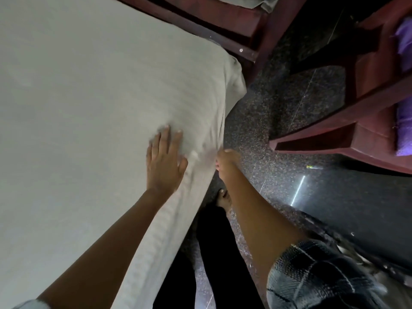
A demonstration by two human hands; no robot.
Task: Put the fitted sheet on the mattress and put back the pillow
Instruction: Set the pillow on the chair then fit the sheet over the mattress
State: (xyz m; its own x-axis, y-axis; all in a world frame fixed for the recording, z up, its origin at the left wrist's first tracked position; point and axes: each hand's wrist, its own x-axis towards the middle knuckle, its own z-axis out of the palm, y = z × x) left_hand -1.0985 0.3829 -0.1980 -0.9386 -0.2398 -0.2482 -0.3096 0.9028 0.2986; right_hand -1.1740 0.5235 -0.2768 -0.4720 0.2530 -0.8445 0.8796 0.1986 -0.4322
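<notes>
A pale grey fitted sheet (89,97) covers the mattress, which fills the left of the view. Its far corner (234,81) hangs bunched over the mattress edge. My left hand (163,160) lies flat on the sheet near the right edge, fingers straight and spread. My right hand (225,159) is just over the side of the mattress, fingers curled round the sheet's edge there. No pillow is in view.
A dark red wooden bed frame (223,25) runs along the top. A red wooden chair (356,121) with purple cloth (403,130) stands at right. Dark speckled floor (278,108) lies between them. My legs and a bare foot (224,199) stand beside the mattress.
</notes>
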